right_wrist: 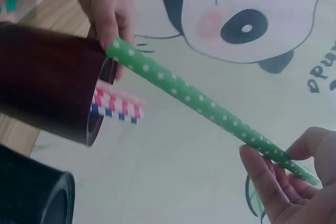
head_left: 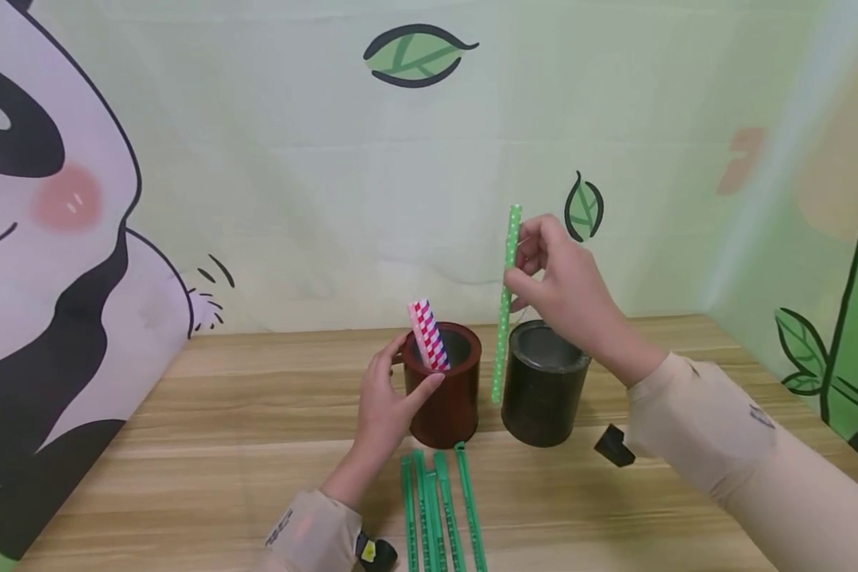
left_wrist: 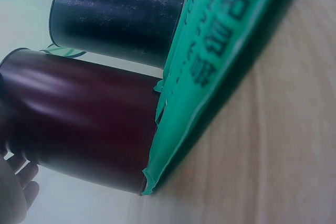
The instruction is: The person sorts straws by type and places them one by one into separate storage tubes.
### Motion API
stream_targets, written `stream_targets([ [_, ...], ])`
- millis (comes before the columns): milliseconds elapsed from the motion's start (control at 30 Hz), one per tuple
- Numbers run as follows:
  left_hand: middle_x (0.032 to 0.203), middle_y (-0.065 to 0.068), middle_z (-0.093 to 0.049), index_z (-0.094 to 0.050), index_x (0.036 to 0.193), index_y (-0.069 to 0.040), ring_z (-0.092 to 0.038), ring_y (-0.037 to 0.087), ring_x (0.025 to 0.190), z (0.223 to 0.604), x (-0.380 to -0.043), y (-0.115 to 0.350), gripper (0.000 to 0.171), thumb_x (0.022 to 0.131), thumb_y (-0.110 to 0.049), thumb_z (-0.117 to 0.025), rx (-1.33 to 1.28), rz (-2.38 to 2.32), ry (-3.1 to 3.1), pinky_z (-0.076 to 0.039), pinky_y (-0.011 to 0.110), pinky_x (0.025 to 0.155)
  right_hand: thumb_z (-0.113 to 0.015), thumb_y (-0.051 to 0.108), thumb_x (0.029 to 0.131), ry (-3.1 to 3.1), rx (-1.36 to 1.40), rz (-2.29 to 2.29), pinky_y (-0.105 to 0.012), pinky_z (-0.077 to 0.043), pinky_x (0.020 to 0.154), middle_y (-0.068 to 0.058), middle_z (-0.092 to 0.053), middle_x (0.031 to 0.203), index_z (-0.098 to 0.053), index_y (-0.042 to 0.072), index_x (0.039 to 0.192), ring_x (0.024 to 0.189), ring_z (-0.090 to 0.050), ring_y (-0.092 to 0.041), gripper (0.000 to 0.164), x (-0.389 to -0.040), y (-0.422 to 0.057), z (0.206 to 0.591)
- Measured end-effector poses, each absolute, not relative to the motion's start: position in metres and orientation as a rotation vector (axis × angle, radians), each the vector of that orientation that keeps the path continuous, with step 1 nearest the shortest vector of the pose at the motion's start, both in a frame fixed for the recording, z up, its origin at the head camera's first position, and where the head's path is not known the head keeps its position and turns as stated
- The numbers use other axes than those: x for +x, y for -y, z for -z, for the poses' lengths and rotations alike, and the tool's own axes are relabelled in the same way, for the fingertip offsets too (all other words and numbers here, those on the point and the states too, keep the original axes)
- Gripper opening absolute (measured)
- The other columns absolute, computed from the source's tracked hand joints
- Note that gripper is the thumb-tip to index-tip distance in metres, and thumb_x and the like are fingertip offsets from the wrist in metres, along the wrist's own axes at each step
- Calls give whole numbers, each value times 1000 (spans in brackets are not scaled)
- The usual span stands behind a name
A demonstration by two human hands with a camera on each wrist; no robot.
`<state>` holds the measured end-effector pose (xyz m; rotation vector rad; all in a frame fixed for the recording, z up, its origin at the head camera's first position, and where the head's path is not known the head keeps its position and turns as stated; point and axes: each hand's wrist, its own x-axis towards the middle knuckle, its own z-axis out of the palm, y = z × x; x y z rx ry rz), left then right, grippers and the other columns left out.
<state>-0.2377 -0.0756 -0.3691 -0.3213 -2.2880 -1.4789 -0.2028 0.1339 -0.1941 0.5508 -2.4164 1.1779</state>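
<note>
My right hand pinches a green paper straw with white dots between thumb and fingers. The straw hangs nearly upright, between the two cups in the head view. Its lower end is free. My left hand grips the reddish-brown cup by its left side, thumb at the front of the rim. Inside that cup lean several patterned paper straws, pink, red-checked and blue-checked. To its right stands a black cup, just below my right hand.
Several slim green wrapped packets with dark print lie on the wooden table in front of the brown cup. Behind the table hangs a pale green backdrop with a panda and leaves. Dark wrist devices sit at the cuffs.
</note>
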Motion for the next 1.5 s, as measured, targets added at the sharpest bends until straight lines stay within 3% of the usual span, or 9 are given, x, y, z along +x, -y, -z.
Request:
stream_targets([
  [567,132,11,-56,-44,142,-8,-52,27,118,368,-237,74,76,79,-37,-77,-341,1473,2277,-45,50,99,-52,8,92,2317,490,-1189,-32,-59,73,-13,-56,94,-39,3,119,83,-62,-20,30,-243,-121,214],
  [833,133,10,-55,-44,142,-10,-52,26,119,369,-237,74,77,80,-40,-76,-335,1491,2281,-45,51,100,-56,11,91,2449,502,-1063,-32,-52,69,-14,-61,97,-40,2,121,87,-60,-23,34,-256,-104,237],
  [1000,133,8,-55,-44,142,-11,-52,25,119,370,-238,74,76,80,-42,-76,-331,1511,2282,-44,51,100,-57,12,91,2536,502,-1029,-33,-56,73,-14,-62,99,-41,2,123,88,-61,-23,36,-260,-94,249],
  [1233,134,6,-54,-43,143,-16,-51,24,120,370,-239,75,76,80,-44,-75,-303,1505,2304,-43,50,102,-59,11,91,2676,490,-968,-27,-55,64,-12,-60,95,-42,3,122,80,-58,-20,37,-264,-80,261],
  [1500,134,8,-55,-44,142,-14,-52,25,120,369,-236,76,74,81,-41,-75,-325,1486,2282,-43,52,102,-62,13,91,2842,451,-833,-20,-44,54,-8,-58,83,-43,4,121,65,-52,-15,36,-268,-68,274],
])
